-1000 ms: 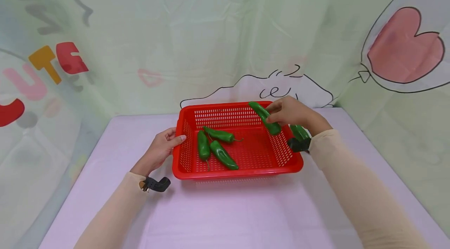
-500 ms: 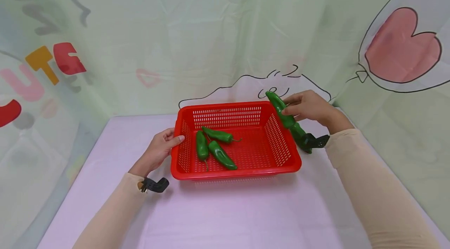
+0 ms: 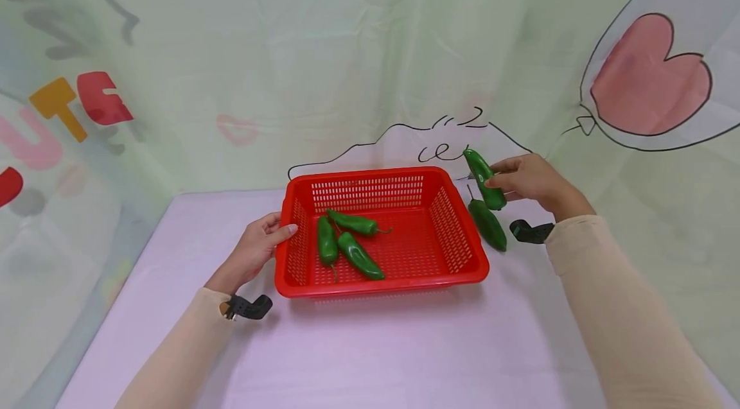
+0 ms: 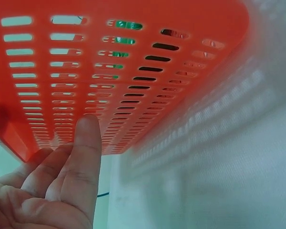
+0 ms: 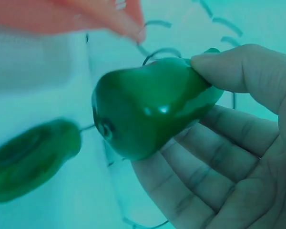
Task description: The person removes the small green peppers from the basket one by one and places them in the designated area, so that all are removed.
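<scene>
A red plastic basket (image 3: 381, 287) with slotted walls stands on the table, three green peppers (image 3: 360, 255) lying in its left half. My left hand (image 3: 260, 243) holds the basket's left rim, thumb over the edge; in the left wrist view its fingers (image 4: 86, 157) lie against the outer wall. Beyond the basket's right side, my right hand (image 3: 534, 181) pinches a green pepper (image 3: 484, 179) between thumb and fingers, raised and tilted. Another green pepper (image 3: 488, 224) with a thin stem lies on the table just below it, beside the basket. The right wrist view shows the held pepper's blunt end (image 5: 128, 114) close up.
A pale lilac cloth covers the table (image 3: 358, 357). Behind it hangs a light printed curtain (image 3: 358, 62) with letters, a balloon and line drawings. A small black wrist camera (image 3: 248, 307) sits at the left cuff, another (image 3: 528, 231) at the right.
My right hand has carried the pepper from over the basket's right rim out to the right, past the wall. The left hand keeps its hold on the rim.
</scene>
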Action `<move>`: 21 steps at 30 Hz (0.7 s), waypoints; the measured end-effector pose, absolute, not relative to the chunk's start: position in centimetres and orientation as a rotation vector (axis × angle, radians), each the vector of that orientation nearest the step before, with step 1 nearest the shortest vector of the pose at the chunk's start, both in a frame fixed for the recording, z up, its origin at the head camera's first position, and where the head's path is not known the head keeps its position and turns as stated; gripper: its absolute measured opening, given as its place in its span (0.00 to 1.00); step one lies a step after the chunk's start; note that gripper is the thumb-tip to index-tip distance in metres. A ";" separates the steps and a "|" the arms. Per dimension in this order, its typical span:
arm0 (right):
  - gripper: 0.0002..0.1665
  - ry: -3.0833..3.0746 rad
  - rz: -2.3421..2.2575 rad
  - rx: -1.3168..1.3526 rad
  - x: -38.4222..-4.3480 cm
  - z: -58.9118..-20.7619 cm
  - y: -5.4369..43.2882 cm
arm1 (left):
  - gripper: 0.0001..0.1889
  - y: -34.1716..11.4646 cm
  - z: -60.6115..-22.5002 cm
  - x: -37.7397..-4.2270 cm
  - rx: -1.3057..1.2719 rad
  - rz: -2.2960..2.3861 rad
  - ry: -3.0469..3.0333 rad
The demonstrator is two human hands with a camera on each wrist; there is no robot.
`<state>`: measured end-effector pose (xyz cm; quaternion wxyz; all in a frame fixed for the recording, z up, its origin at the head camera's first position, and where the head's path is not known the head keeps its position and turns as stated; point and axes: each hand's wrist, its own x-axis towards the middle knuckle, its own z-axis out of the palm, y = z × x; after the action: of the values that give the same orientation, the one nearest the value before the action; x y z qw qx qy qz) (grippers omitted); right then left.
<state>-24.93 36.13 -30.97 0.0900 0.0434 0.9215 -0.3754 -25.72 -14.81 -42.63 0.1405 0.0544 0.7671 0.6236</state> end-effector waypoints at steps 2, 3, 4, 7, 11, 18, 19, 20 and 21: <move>0.36 2.738 -1.109 0.156 -25.0 -31.6 36.7 | 0.32 -14.9 -42.7 -25.7 0.149 1.802 2.218; 0.36 2.737 -1.110 0.169 -25.0 -31.9 37.1 | 0.32 -14.9 -42.7 -25.7 0.151 1.801 2.219; 0.36 2.738 -1.109 0.178 -25.0 -32.3 37.5 | 0.32 -14.9 -42.7 -25.7 0.152 1.800 2.219; 0.36 2.735 -1.118 0.207 -25.1 -33.3 38.5 | 0.33 -15.0 -42.8 -25.7 0.148 1.802 2.218; 0.38 2.728 -1.123 0.251 -25.5 -34.7 39.7 | 0.33 -15.0 -42.8 -25.7 0.148 1.805 2.214; 0.36 2.696 -1.121 0.327 -25.9 -36.7 41.4 | 0.32 -15.0 -42.9 -25.8 0.158 1.817 2.204; 0.36 2.689 -1.113 0.336 -25.9 -36.9 41.6 | 0.32 -15.0 -42.9 -25.8 0.161 1.816 2.204; 0.36 2.685 -1.106 0.343 -25.9 -37.2 41.7 | 0.32 -14.9 -42.9 -25.8 0.162 1.818 2.204; 0.36 2.682 -1.101 0.351 -25.9 -37.4 41.9 | 0.32 -14.9 -42.8 -25.8 0.166 1.819 2.204</move>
<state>-25.91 41.87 -37.37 0.1106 0.1195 0.9128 -0.3746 -25.77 -14.92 -42.84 0.1392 0.0574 0.7625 0.6292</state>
